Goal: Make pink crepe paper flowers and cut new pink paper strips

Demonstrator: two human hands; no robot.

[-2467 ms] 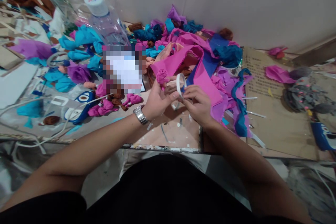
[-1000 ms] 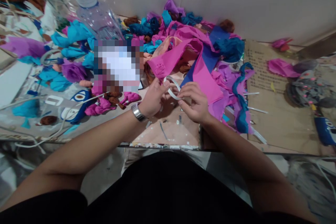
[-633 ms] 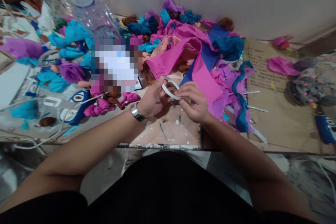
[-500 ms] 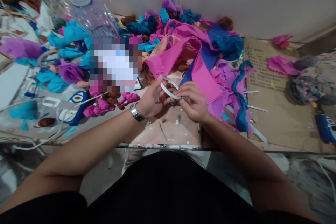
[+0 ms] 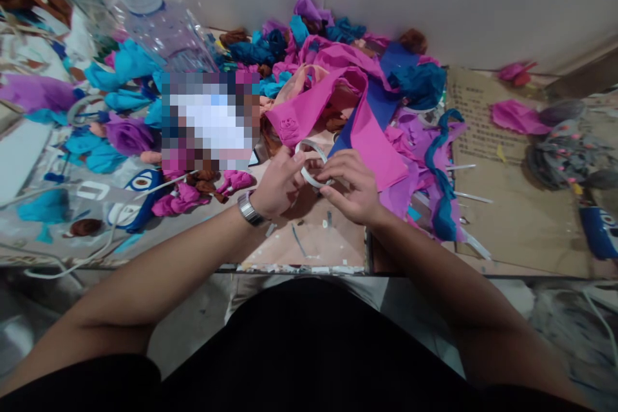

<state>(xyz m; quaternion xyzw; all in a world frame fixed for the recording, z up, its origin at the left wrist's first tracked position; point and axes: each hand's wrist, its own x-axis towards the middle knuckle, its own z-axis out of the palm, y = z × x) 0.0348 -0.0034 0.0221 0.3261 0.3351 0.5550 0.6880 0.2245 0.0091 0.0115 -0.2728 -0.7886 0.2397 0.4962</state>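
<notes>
1 pink rose [image 5: 288, 125], head rolled into shape, base apparently grasped in my left hand [image 5: 276, 187]; 1 white ring [image 5: 309, 176], pinched by my right hand [image 5: 355, 190] just beside it; whether the hidden base is finished, I cannot tell.

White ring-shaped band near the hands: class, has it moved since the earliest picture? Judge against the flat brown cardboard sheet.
Yes. The white ring-shaped band has moved left, farther from the flat brown cardboard sheet with printed writing.
</notes>
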